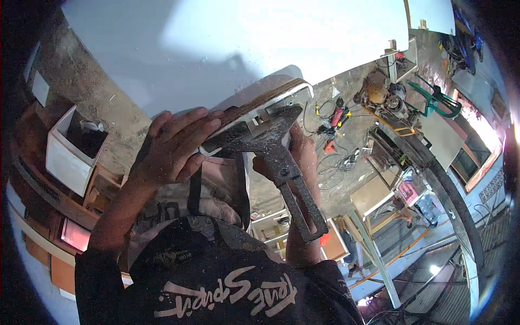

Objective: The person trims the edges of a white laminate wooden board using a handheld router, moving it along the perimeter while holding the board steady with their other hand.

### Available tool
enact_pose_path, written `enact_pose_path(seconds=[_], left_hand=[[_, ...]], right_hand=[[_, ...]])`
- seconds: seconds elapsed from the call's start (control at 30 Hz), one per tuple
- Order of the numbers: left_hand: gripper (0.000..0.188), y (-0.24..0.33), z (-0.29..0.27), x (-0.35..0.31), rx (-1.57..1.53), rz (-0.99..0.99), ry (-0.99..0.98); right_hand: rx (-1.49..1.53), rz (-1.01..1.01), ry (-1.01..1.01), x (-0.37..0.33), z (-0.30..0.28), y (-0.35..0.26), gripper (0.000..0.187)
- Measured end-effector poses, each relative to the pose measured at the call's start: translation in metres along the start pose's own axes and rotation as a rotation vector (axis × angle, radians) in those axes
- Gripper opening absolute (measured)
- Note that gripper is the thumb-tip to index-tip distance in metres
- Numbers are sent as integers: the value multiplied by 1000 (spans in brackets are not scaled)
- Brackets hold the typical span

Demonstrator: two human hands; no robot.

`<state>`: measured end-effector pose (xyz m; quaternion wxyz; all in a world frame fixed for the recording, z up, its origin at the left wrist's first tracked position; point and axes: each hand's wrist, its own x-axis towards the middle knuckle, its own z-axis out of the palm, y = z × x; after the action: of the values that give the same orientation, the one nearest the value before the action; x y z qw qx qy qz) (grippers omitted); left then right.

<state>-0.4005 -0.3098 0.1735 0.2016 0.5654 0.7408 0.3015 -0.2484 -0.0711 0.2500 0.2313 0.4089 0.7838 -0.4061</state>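
Between my hands is a flat piece (303, 96) with rounded ends, a pale rim and a brown layered edge. A dark, speckled metal bracket (271, 142) lies against its near side. The bracket has a forked head and a long slotted arm (303, 208) pointing toward me. My left hand (176, 138) grips the piece's left end, fingers laid along it and thumb below. Behind the bracket, my right hand (300, 154) is closed around it, its fingers partly hidden. Just beyond the piece is a large white panel (216, 49).
A white open box (76, 143) stands at the left. On the floor to the right lie a red power tool (338, 115) and loose cables (341, 160). Farther right are a brown-and-metal machine (392, 103), a green metal frame (433, 100) and a long dark curved beam (449, 189).
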Motion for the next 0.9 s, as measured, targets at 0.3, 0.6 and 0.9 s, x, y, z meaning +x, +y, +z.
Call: enact_pose_path(seconds=[0.3,0.6,0.9], left_hand=[[52,4,1,2,-8,-16,64],[60,7,-6,6,-39,-64,4],[54,8,2,6,4,-31,32]], right_hand=[[113,-25,24,5,13,16,63],[168,16,14,5,15,18,56],[94,16,20,7,16,28,63]])
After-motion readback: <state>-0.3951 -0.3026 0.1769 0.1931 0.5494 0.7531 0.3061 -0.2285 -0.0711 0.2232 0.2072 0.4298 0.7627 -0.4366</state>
